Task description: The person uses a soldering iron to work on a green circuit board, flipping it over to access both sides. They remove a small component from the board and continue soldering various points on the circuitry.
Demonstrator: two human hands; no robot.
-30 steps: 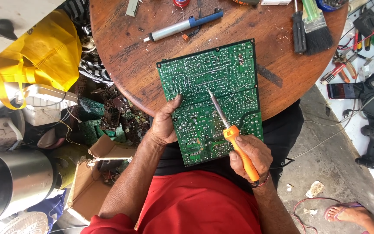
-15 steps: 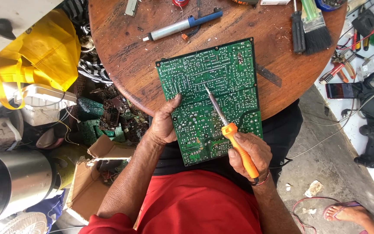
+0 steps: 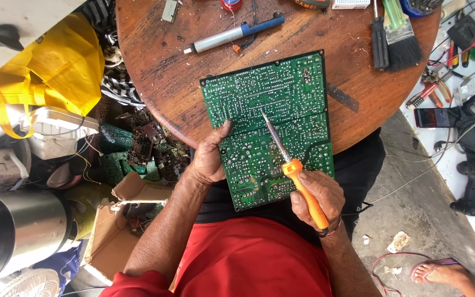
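A single head-worn camera looks almost straight down from above the person's lap, close over the near edge of the round wooden surface point(image 3: 193, 82), which fills the upper frame, with floor point(image 3: 424, 209) showing at right.

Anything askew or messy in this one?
Yes. The green circuit board lies skewed, its near end hanging off the round wooden table over the lap, steadied by the left hand. Debris specks litter the tabletop. The right hand holds an orange-handled soldering iron.
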